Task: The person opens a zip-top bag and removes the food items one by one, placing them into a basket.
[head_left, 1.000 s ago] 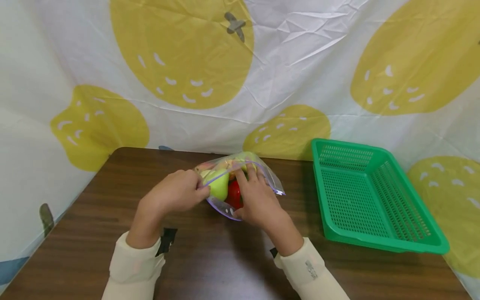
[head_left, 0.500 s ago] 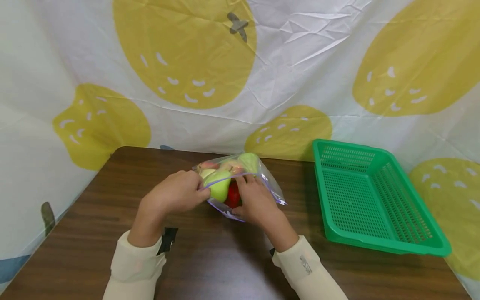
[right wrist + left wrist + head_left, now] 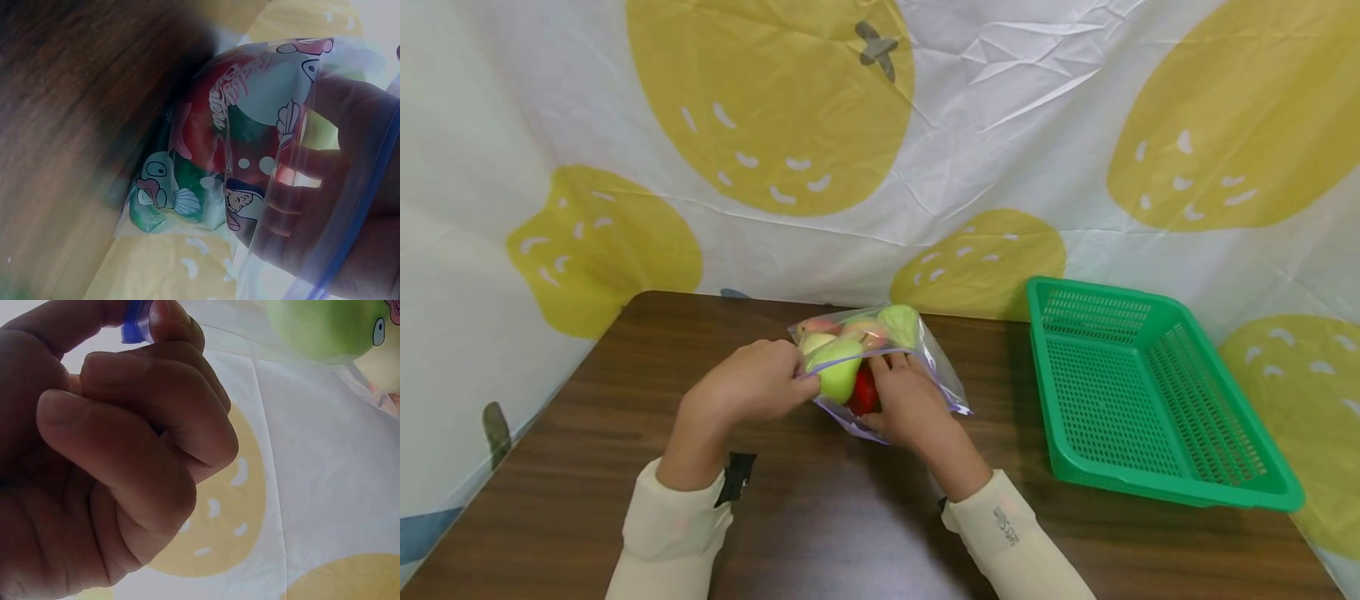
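A clear zip bag (image 3: 940, 371) with a purple zip edge lies open on the table. Inside are a green pear (image 3: 838, 377), a shiny red fruit (image 3: 862, 390) whose kind I cannot tell, a pale green item (image 3: 898, 323) and several peach-coloured fruits. My left hand (image 3: 752, 382) pinches the bag's zip edge at the left; up close, a strip of blue zip (image 3: 134, 325) shows between thumb and forefinger. My right hand (image 3: 912, 404) reaches through the bag's mouth with its fingers and thumb curved about the red fruit. Printed plastic (image 3: 247, 200) partly veils its fingers.
A green plastic basket (image 3: 1120, 408) with perforated sides stands at the right of the brown wooden table (image 3: 820, 517). Behind the table hangs a white cloth (image 3: 820, 250) printed with yellow fruit.
The right hand has sunk a little deeper into the bag and shifted left, and the red fruit has shifted slightly left. The bag's upper film has flattened. The left hand keeps its grip.
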Available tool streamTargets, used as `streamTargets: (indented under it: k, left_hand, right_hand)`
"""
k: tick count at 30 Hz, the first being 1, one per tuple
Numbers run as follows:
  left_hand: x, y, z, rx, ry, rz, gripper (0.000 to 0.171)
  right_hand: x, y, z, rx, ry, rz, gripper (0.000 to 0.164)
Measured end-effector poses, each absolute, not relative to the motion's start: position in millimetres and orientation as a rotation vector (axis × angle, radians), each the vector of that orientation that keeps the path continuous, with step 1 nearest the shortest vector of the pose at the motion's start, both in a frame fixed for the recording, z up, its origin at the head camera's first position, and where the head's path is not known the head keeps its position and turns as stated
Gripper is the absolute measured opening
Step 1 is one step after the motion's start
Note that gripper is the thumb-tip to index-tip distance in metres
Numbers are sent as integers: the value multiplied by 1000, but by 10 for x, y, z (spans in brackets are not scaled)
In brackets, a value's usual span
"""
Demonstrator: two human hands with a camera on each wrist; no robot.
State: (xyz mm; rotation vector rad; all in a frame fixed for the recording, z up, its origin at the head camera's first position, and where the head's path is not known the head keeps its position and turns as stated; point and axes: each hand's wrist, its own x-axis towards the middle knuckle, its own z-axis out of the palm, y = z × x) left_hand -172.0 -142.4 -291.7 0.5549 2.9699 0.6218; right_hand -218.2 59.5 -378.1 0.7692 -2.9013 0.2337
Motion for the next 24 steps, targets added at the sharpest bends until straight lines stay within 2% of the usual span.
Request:
streamTargets:
  k: [20,24]
  left_hand:
    - [-1730,-1473,-2913,514,2952,661,35]
    - [-1730,-1487,-2904,520,2972,662,35]
  right_hand:
    - [-2120,661,-3673,863,-2867,211,84]
    - [-2079,689,-3596,907,-2823,245,80]
